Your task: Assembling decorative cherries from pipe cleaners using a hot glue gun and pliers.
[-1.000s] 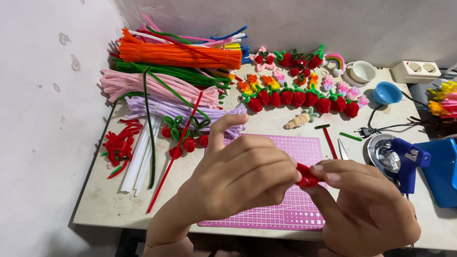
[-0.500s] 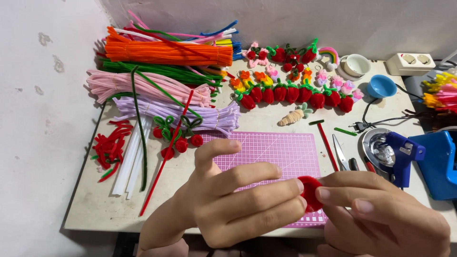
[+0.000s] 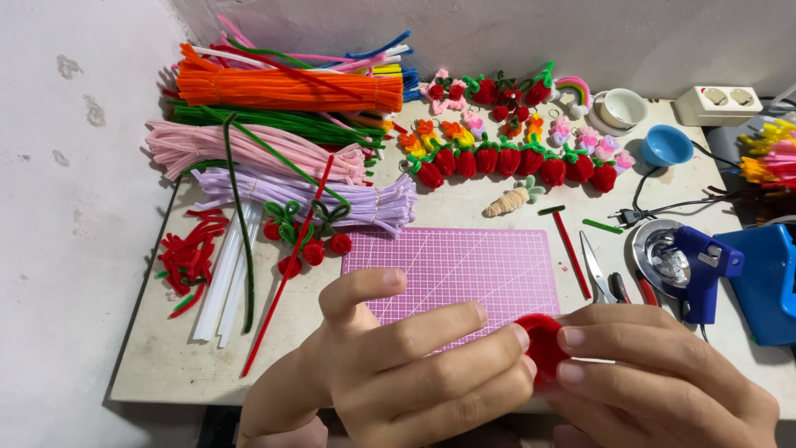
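Observation:
Both my hands meet low in the head view over the front edge of the pink cutting mat (image 3: 464, 265). A small fuzzy red pipe-cleaner piece (image 3: 541, 342) is pinched between the fingertips of my left hand (image 3: 406, 365) and my right hand (image 3: 663, 377). Most of the red piece is hidden by my fingers. A long red pipe cleaner (image 3: 290, 265) lies on the table to the left of my hands.
Bundles of orange (image 3: 290, 90), green, pink and lilac pipe cleaners (image 3: 315, 199) fill the back left. A row of finished red fuzzy flowers (image 3: 506, 159) lies behind the mat. Scissors (image 3: 599, 270), a blue glue gun (image 3: 701, 265), a blue bowl (image 3: 666, 146) and a power strip (image 3: 717, 104) sit to the right.
The view has tilted so the table sits higher in frame. My hands have dropped lower and closer together around the red piece, which now looks rounder.

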